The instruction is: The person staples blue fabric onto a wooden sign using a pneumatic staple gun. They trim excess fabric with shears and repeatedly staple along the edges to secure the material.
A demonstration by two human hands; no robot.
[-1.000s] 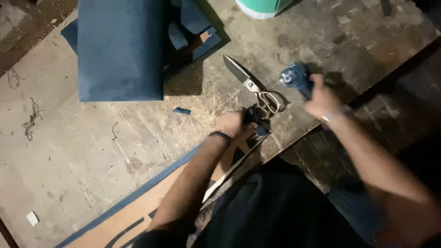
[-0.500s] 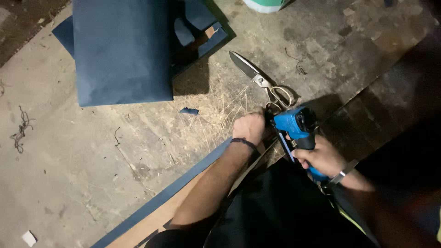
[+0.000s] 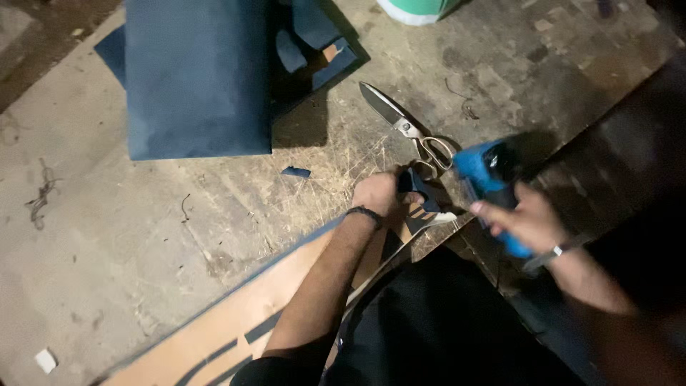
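Note:
My left hand (image 3: 377,196) presses dark blue fabric (image 3: 418,187) onto the corner of a long wooden board (image 3: 236,325) that lies along the near edge of the worktable (image 3: 128,236). In my right hand (image 3: 525,221) I grip a blue staple gun (image 3: 489,182), blurred, held just right of the board's corner. A pair of metal scissors (image 3: 404,127) lies on the table just beyond both hands, blades pointing up and left.
A large blue upholstered panel (image 3: 196,75) with loose blue fabric pieces (image 3: 311,39) sits at the back. A small blue scrap (image 3: 296,172) lies on the table. A green and white container (image 3: 414,8) stands at the top edge. The table's right edge drops to dark floor.
My right hand picked the blue staple gun off the table by the scissors, drew it toward the board corner, then shifted slightly right. The left hand stayed on the fabric.

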